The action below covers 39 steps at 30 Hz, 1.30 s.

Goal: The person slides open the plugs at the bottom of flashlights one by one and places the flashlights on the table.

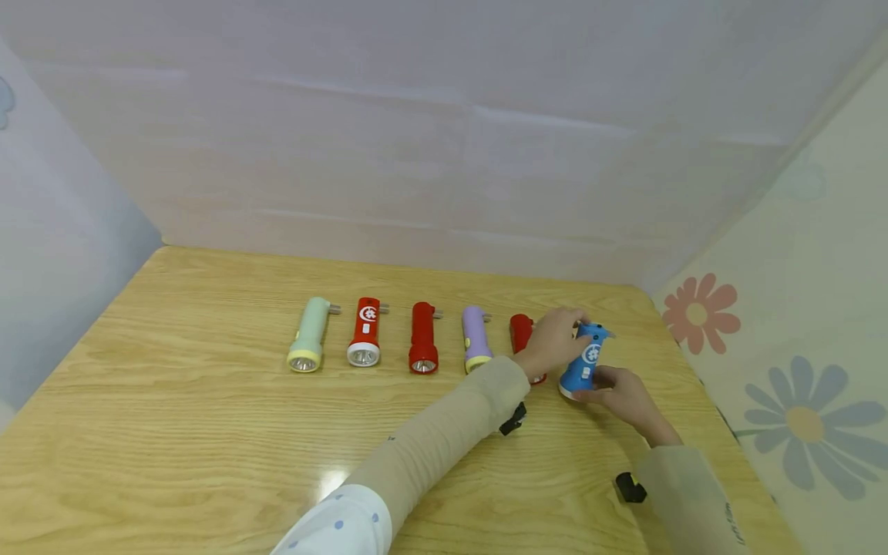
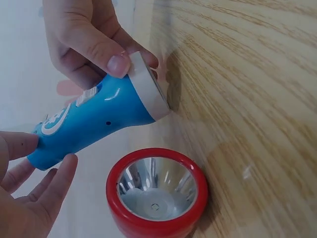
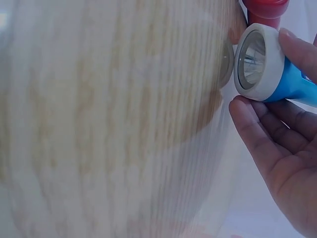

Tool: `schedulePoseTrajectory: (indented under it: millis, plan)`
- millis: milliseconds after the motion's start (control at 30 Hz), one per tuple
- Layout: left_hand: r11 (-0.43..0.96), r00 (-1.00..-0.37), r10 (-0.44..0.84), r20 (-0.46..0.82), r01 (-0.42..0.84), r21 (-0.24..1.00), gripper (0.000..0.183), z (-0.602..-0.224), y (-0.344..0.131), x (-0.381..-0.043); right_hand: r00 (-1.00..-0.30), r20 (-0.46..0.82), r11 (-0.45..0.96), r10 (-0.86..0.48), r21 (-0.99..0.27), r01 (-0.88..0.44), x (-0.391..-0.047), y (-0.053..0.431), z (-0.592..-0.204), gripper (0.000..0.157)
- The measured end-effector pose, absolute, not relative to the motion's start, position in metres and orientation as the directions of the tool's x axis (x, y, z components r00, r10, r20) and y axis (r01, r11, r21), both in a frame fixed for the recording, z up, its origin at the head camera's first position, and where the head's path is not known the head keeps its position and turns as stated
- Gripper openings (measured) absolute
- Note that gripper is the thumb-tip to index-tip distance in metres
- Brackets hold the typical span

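Observation:
Both hands hold a blue flashlight [image 1: 581,362] with a white rim at the right end of a row. My left hand [image 1: 553,343] pinches its tail end, fingers on both sides in the left wrist view. At the lamp end, my right hand [image 1: 617,397] grips the white-rimmed head [image 3: 260,64] between thumb and fingers. The flashlight is tilted, its lens toward the tabletop [image 2: 237,99]; the rim is very close to the wood, and I cannot tell whether it touches. A red flashlight [image 2: 157,198] lies beside it, partly hidden by my left hand in the head view.
Left along the row lie a purple flashlight [image 1: 475,335], a plain red one [image 1: 422,339], a red one with a white rim [image 1: 366,327] and a mint green one [image 1: 311,331]. Metal prongs stick out near their tails. A pale curtain [image 1: 416,154] hangs behind the table.

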<state>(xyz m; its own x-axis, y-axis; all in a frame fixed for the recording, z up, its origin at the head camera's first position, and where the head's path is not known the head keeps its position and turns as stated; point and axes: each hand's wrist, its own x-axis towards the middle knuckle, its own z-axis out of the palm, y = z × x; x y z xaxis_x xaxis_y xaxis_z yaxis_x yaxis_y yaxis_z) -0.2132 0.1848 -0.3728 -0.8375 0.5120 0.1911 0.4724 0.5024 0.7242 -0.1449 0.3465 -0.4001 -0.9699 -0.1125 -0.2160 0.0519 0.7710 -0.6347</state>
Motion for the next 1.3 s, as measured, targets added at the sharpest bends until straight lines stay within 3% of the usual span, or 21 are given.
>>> schedulePoseTrajectory:
  millis: [367, 733, 1033, 1300]
  plan:
    - [0.528, -0.855, 0.488, 0.173, 0.448, 0.721, 0.032, -0.379, 0.187, -0.213, -0.962, -0.237, 0.728, -0.137, -0.682, 0.064, -0.14, 0.348, -0.398, 0.057]
    - [0.552, -0.852, 0.5, 0.156, 0.452, 0.701, 0.043, -0.385, 0.191, -0.216, -0.968, -0.239, 0.657, -0.077, -0.742, 0.131, -0.137, 0.349, -0.403, 0.069]
    - [0.606, -0.863, 0.494, 0.105, 0.428, 0.671, 0.054, -0.392, 0.194, -0.217, -0.979, -0.196, 0.641, -0.052, -0.758, 0.118, -0.136, 0.341, -0.401, 0.063]
    - [0.627, -0.852, 0.52, 0.065, 0.432, 0.649, 0.052, -0.395, 0.194, -0.217, -0.978, -0.206, 0.589, -0.017, -0.793, 0.157, -0.139, 0.343, -0.406, 0.061]
